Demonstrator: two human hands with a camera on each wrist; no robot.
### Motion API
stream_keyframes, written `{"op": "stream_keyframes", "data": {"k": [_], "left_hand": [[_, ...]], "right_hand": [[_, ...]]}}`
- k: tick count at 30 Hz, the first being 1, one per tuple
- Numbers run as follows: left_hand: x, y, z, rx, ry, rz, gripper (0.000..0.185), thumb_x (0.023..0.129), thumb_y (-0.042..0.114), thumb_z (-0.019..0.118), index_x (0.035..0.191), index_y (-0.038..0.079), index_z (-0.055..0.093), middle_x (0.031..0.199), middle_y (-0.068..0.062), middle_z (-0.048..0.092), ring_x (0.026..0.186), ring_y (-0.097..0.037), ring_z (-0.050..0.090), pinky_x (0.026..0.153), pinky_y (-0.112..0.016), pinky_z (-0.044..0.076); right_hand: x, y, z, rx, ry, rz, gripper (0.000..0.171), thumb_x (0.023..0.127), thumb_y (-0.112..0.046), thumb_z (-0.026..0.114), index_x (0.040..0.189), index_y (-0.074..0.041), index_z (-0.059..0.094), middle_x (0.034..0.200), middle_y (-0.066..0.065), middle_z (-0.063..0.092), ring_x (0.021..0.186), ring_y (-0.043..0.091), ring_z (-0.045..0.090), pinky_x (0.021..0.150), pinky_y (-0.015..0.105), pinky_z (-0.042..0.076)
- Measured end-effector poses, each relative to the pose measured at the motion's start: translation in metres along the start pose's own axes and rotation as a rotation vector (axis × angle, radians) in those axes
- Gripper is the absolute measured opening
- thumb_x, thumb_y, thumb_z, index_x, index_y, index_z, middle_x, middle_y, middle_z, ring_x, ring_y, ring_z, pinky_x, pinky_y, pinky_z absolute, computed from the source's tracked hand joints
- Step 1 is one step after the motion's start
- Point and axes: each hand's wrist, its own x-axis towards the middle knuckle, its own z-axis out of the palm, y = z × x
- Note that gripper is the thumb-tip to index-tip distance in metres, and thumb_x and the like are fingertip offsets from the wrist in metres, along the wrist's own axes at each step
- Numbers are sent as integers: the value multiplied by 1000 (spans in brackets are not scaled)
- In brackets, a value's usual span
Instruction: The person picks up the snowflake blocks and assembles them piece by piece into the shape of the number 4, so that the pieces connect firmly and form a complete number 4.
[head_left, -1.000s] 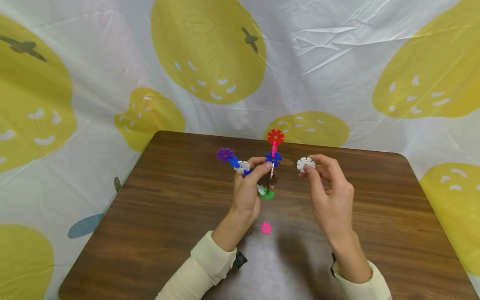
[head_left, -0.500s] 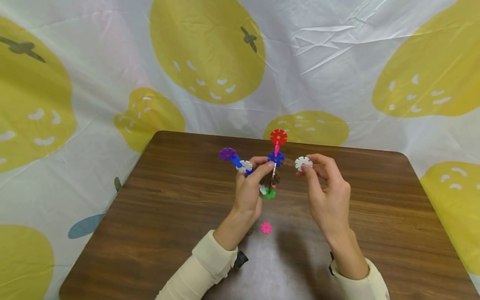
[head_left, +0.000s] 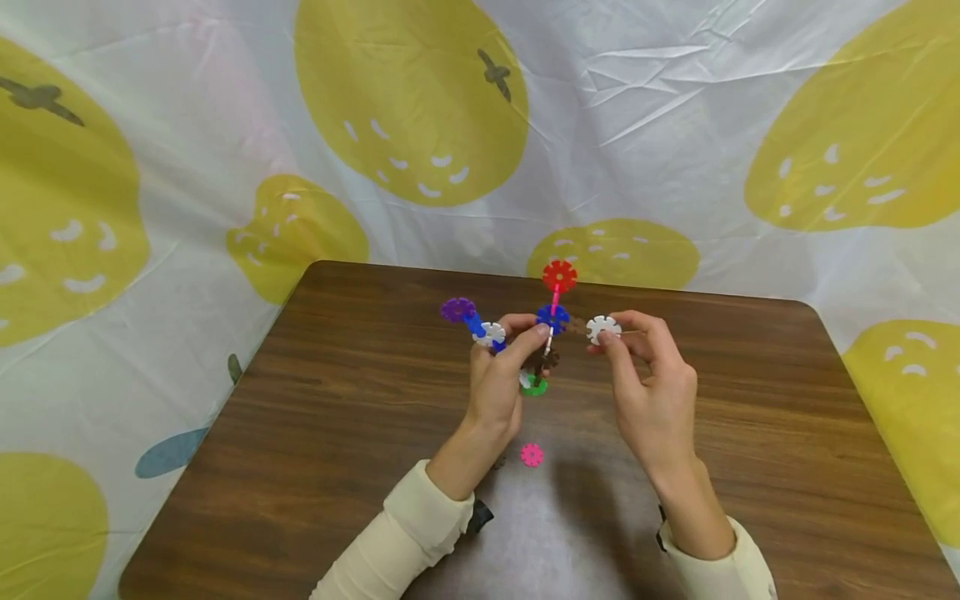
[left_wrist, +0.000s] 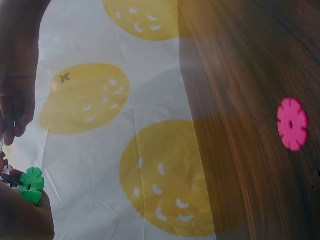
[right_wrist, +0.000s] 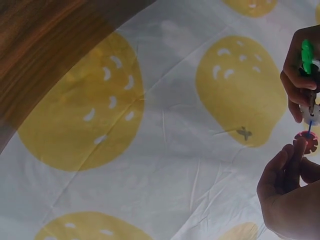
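My left hand (head_left: 497, 392) grips a branching chain of slotted plastic discs, its thumb on a blue disc (head_left: 553, 319). Above that rises an edge-on pink piece topped by a red disc (head_left: 559, 276). The left branch ends in a purple disc (head_left: 457, 310), beyond blue pieces and a white disc (head_left: 490, 335). Below the fingers show dark brown discs and a green disc (left_wrist: 32, 185). Just to the right, my right hand (head_left: 660, 396) pinches a separate white slotted disc (head_left: 603, 330) between thumb and fingers. A brown disc (head_left: 577, 324) lies between it and the blue disc; its join is unclear.
A loose pink disc (head_left: 532, 455) lies on the brown wooden table (head_left: 337, 417). Beside it, a dark disc (head_left: 500, 461) is partly hidden by my left wrist. A white cloth (head_left: 420, 233) with yellow fruit prints hangs behind the table.
My right hand has moved slightly left with the white disc, closer to the chain. The chain in my left hand has shifted a little to the right.
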Motion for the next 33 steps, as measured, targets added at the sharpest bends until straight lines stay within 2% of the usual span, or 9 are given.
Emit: {"op": "stream_keyframes", "data": {"k": [7,14,22,28,30,33], "left_hand": [[-1,-2,-1,35,6,51,10,87,6,70,88,16,69,75,6,67,55,-8,59,46,-22,48],[-1,-2,-3,58,-8,61,8,87,8,71,88,16,69,74,6,67,55,-8,59,47,-22,48],[-1,-2,-3,67,-18,70,10,86,6,71,87,16,70,74,6,67,57,-8,61,47,-22,49],[-1,-3,-3,73,-20,70,11,87,5,70,88,16,70,75,6,68,59,-8,63,48,-22,51],[0,-4,-4,74,-20,70,11,87,5,70,88,17,71,75,6,68,58,-8,63,47,-22,50],[0,-3,-6,72,-27,74,12,87,5,70,88,18,70,74,6,68,57,-8,63,47,-21,49]], "right_hand": [[-2,0,0,-20,-9,7,19,98,-5,68,116,-1,66,82,11,78,84,-7,65,64,15,39],[-4,1,0,-7,-13,25,18,99,-5,67,115,2,64,82,13,78,80,-6,66,59,15,38],[-4,1,3,89,-22,63,17,99,-1,65,113,6,61,80,19,76,69,-4,66,45,22,29],[-3,0,8,175,4,76,17,98,2,65,113,8,62,80,25,74,75,-1,73,44,18,34],[-3,1,8,196,-7,80,17,97,2,65,113,8,62,81,22,75,76,2,74,47,15,40],[-2,3,7,211,-30,93,18,97,2,66,114,8,62,81,9,77,77,4,75,50,13,42]]}}
